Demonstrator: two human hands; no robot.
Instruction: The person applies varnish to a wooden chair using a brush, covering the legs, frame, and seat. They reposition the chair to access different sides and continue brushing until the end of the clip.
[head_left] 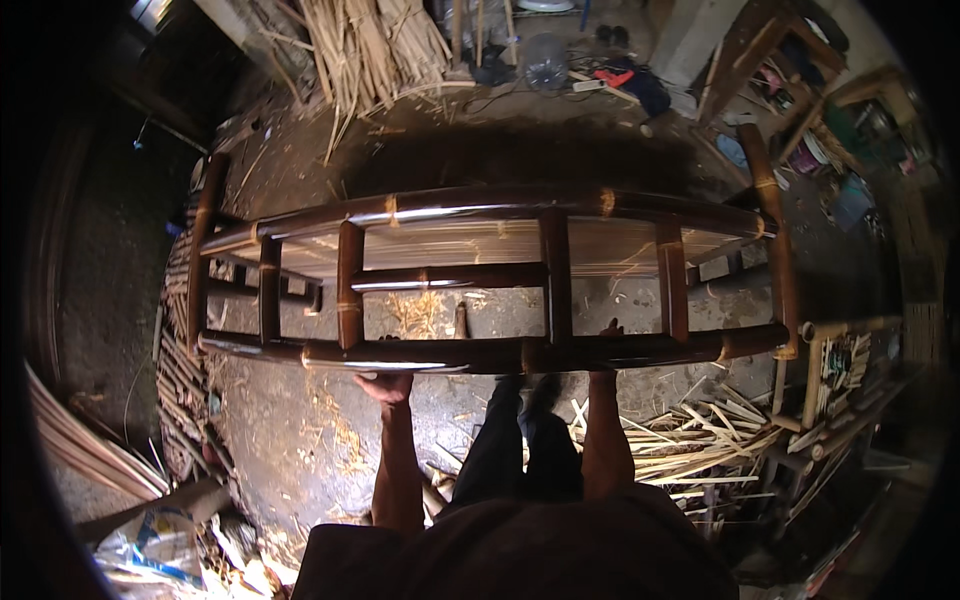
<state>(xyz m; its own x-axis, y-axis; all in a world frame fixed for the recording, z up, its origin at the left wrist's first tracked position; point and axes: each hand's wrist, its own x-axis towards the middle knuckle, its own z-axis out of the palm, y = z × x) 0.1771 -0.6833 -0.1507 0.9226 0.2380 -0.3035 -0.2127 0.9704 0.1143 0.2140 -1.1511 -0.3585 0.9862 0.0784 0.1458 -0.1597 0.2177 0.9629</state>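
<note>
A long, dark, glossy bamboo bench (430, 355) spans the view from left to right in front of me, tilted so its near rail faces up. Pale slats (480, 250) show between its poles, with light bindings at several joints. My left hand (388, 386) is closed around the near rail, left of its middle, the palm under the pole and part of the fingers hidden behind it. Right of the middle, my right hand (612, 328) holds the same rail; the pole hides most of it, and only fingertips show above.
Split bamboo strips (700, 440) lie heaped on the floor at right, and a bundle of strips (365, 45) leans at the back. Stacked poles (180, 380) line the left side. A wooden frame (770, 60) and clutter stand at the far right.
</note>
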